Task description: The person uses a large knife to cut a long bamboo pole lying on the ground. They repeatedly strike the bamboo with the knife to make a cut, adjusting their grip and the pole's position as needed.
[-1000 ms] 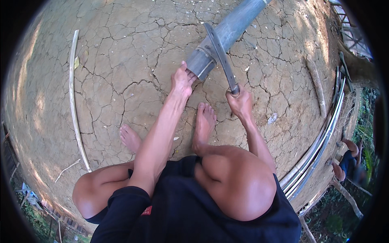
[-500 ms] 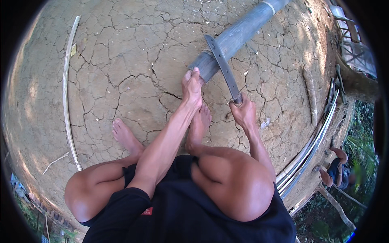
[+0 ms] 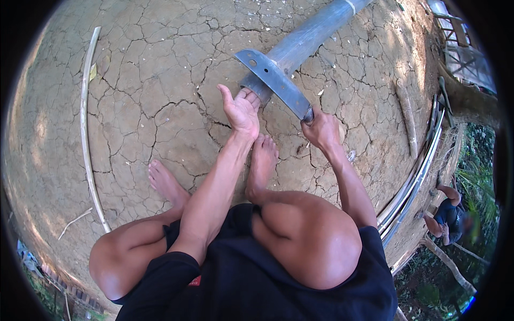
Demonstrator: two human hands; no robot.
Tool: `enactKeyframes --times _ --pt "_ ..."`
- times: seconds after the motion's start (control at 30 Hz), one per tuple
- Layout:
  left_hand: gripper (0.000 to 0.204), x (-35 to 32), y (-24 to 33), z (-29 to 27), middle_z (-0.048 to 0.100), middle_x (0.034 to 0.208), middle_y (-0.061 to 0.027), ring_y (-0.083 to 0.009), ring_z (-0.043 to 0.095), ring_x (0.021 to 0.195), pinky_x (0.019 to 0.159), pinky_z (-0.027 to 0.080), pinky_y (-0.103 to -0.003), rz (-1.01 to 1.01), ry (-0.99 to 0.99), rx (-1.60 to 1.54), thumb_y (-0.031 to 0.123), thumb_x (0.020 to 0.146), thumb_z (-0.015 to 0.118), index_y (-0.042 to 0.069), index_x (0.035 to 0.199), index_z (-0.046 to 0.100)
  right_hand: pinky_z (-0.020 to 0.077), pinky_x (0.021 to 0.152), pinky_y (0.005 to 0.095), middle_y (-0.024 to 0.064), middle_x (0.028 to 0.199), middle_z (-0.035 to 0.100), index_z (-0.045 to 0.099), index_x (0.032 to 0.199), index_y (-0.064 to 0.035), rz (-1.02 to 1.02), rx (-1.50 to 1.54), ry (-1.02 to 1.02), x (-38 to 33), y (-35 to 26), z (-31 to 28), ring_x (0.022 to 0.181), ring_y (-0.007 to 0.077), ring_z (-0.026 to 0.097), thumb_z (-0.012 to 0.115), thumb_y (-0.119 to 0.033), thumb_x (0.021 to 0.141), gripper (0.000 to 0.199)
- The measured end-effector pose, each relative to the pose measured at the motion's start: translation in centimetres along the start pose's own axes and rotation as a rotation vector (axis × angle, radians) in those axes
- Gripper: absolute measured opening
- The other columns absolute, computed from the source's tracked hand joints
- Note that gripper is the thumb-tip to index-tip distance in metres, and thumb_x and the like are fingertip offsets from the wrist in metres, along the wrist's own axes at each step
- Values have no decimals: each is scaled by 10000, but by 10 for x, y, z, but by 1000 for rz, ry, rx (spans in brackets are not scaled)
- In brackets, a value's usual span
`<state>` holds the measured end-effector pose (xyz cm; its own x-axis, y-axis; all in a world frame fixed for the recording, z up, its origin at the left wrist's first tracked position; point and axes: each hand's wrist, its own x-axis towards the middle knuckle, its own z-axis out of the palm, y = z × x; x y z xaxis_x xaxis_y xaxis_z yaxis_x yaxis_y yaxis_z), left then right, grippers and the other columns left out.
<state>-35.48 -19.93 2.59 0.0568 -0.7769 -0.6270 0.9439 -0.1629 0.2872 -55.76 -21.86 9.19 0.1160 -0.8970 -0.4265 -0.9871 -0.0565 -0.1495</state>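
A thick grey-green bamboo pole (image 3: 306,44) lies slanting on the ground, its near end toward me. My left hand (image 3: 242,113) is palm up at that end, thumb stretched out and away. Its fingertips reach in at or under the end of the pole; which of the two I cannot tell. My right hand (image 3: 323,129) grips the short dark handle of a machete (image 3: 277,80). The broad grey blade, with a few holes near its tip, crosses over the pole a little beyond my left fingers, its flat side showing. Whether blade and bamboo touch is unclear.
Cracked dry earth (image 3: 155,80) surrounds my bare feet. To the left lies a long thin pale strip (image 3: 85,112). On the right are a short stick (image 3: 407,117) and a bundle of long strips (image 3: 415,187). Another person (image 3: 448,214) sits at the far right.
My left hand has let go of the pole's end and turned palm up, thumb spread. The machete has tilted to show its broad side, its tip shifting left.
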Motion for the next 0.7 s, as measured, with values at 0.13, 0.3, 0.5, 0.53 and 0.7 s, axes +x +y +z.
enactKeyframes --times 0.13,0.3,0.5,0.53,0.7 --pt "1234 4 9 1 387 1494 -324 -382 351 1423 1193 195 -445 -9 20 -31 915 829 307 -166 1426 313 563 684 506 242 736 690 631 977 -29 -246 -56 34 -7 2 7 697 414 700 652 -202 825 232" --pt "1274 0 14 -1 312 1546 -316 -386 273 1468 1210 171 -447 -27 -18 -27 914 829 296 -183 1470 219 551 693 515 247 721 678 633 978 -34 13 106 36 16 -1 -10 688 428 683 650 -203 804 243" --pt "1293 0 10 -3 261 1569 -317 -387 268 1474 1218 167 -439 -67 -62 -99 919 822 300 -170 1501 142 536 678 508 241 701 665 621 923 -31 48 102 91 23 10 -23 679 414 684 639 -169 795 189" --pt "1286 -1 10 -4 215 1586 -311 -385 216 1492 1227 142 -444 -77 -76 -110 909 828 306 -161 1511 95 539 697 513 241 715 669 613 908 -35 157 154 20 28 3 -38 701 415 688 640 -177 801 180" --pt "1284 -8 8 -5 115 1625 -294 -377 106 1532 1250 75 -451 -35 -109 -95 889 839 325 -143 1530 -2 541 737 533 263 755 683 640 951 -8 -117 -73 -85 3 -1 -36 751 447 685 641 -210 812 245"
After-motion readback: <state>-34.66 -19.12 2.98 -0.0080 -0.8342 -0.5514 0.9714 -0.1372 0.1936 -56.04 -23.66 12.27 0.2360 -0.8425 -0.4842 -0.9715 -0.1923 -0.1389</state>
